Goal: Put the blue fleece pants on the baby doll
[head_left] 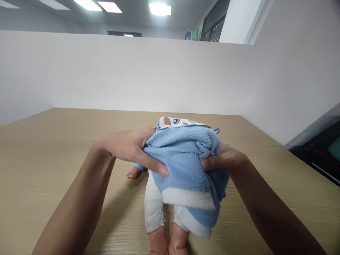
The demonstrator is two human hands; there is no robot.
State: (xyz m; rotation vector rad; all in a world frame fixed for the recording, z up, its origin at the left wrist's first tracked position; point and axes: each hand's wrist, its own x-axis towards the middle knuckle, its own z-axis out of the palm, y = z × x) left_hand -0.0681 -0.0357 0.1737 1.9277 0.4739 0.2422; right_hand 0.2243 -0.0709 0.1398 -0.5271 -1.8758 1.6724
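A baby doll (155,209) lies on the wooden table (53,159), its legs toward me in white pants. A light blue terry towel (186,166) with white trim and a hood with a printed face covers its upper body. My left hand (132,147) grips the towel's left side, thumb lying over the cloth. My right hand (225,161) pinches the towel's right side. One small doll hand (133,173) in a blue sleeve sticks out under my left hand. The doll's head is hidden by the towel.
A white partition wall (132,74) stands along the table's far edge and on the right. A dark object (321,152) sits beyond the table's right edge. Bare tabletop lies to the left and right of the doll.
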